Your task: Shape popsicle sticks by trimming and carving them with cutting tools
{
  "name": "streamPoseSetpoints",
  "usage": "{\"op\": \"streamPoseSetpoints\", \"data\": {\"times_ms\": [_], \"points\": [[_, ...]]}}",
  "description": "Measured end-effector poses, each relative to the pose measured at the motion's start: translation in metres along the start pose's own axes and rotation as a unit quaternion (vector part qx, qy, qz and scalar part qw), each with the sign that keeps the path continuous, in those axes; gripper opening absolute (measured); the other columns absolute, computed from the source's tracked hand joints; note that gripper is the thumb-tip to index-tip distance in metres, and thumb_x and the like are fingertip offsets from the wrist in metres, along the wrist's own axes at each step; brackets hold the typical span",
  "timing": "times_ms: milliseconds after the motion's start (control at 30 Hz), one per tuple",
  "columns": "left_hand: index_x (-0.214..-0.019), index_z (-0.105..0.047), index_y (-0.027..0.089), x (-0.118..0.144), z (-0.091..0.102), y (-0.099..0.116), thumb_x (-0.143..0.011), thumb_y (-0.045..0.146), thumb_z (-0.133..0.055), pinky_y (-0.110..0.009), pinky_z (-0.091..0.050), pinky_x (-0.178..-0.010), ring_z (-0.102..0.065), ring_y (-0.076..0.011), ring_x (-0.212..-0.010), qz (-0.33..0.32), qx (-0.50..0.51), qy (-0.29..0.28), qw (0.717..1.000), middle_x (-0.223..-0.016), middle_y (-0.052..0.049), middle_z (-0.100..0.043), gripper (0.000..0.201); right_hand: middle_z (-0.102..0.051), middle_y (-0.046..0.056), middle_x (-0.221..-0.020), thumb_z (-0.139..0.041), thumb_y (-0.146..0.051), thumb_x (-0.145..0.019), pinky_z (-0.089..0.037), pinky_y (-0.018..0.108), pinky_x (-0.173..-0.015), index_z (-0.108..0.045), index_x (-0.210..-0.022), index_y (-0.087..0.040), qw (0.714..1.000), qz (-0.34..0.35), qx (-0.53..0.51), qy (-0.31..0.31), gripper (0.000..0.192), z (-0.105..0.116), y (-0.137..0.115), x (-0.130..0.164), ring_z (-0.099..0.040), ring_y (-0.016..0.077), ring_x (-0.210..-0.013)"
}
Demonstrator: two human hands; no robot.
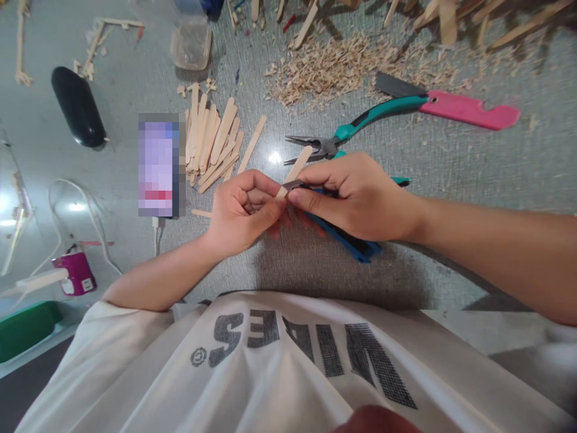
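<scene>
Grey speckled work table [473,174] fills the view, and closest to the camera is the person's white T-shirt [270,373] with dark block letters, seen upside down from here; they seem to spell "VIBES", though the middle letters are hard to make out. Up top, a wide heap of pale wood shavings [333,66] spreads across the table, with more sticks lying beyond it. Left of centre sits a loose pile of flat wooden craft sticks [211,141], rounded ends fanned out. Beside that, a phone [158,165] lies flat, screen blurred, nothing legible, white cable [90,210] running off to a magenta plug adapter [74,273]. A glossy black oval case [79,108] rests at far left.

Right of the shavings, a pink-handled utility knife [464,109] lies with its dark blade out. Just below, teal-handled needle-nose pliers [356,127] lie with their jaws open, tips pointing left.

Now the middle: the right hand [356,198] is clenched around a blue-handled cutter [347,237], its handle poking out under the palm, small blade at the fingertips. The left hand [241,210] pinches a single wooden craft stick [295,171], which angles up and away between the two hands, blade touching its lower end.
</scene>
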State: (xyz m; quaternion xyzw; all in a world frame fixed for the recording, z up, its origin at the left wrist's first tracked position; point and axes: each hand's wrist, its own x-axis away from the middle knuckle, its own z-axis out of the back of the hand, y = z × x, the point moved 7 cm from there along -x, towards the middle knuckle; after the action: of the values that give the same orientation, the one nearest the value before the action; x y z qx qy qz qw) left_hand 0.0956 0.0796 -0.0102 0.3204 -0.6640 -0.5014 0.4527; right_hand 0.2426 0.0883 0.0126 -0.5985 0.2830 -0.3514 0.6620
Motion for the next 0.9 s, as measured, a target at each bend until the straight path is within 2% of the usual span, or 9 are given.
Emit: {"op": "streamPoseSetpoints", "data": {"times_ms": [133, 333, 633, 900], "points": [[-0.088, -0.061, 0.021, 0.001, 0.0004, -0.0001, -0.088, 0.05, -0.089, -0.024, -0.054, -0.039, -0.068, -0.0144, -0.044, -0.005, 0.001, -0.005, 1.0, -0.064, 0.003, -0.076, 0.04, -0.058, -0.004, -0.062, -0.061, -0.02, -0.103, -0.036, 0.027, -0.06, -0.06, -0.072, -0.018, 1.0, -0.003, 0.015, -0.027, 0.03, -0.0012, 0.0023, -0.0002, -0.049, 0.0089, -0.058], [-0.086, -0.061, 0.021, 0.0015, -0.0025, 0.0022, -0.087, 0.057, -0.089, -0.023, -0.053, -0.038, -0.066, -0.0131, -0.042, -0.001, 0.005, -0.008, 1.0, -0.064, 0.002, -0.076, 0.046, -0.062, -0.003, -0.065, -0.064, -0.024, -0.102, -0.035, 0.025, -0.056, -0.066, -0.078, -0.018, 0.998, -0.009, -0.013, -0.053, 0.025, 0.0005, 0.0042, -0.0019, -0.051, 0.0089, -0.058], [-0.09, -0.059, 0.023, 0.0012, -0.0013, 0.0034, -0.088, 0.062, -0.087, -0.023, -0.052, -0.038, -0.065, -0.012, -0.043, -0.021, 0.003, 0.013, 1.0, -0.066, 0.003, -0.077, 0.049, -0.059, -0.005, -0.062, -0.061, -0.022, -0.104, -0.033, 0.024, -0.05, -0.064, -0.082, -0.019, 0.998, -0.029, -0.052, -0.033, 0.023, -0.0011, 0.0065, 0.0002, -0.047, 0.0069, -0.051], [-0.088, -0.059, 0.021, 0.0038, -0.0018, 0.005, -0.093, 0.054, -0.086, -0.021, -0.052, -0.04, -0.064, -0.0099, -0.044, -0.047, -0.009, 0.033, 0.998, -0.065, 0.003, -0.076, 0.042, -0.06, -0.005, -0.06, -0.059, -0.017, -0.103, -0.036, 0.024, -0.05, -0.06, -0.077, -0.019, 0.997, -0.055, -0.041, -0.029, 0.025, -0.0031, 0.0073, 0.0013, -0.051, 0.007, -0.049]]}}
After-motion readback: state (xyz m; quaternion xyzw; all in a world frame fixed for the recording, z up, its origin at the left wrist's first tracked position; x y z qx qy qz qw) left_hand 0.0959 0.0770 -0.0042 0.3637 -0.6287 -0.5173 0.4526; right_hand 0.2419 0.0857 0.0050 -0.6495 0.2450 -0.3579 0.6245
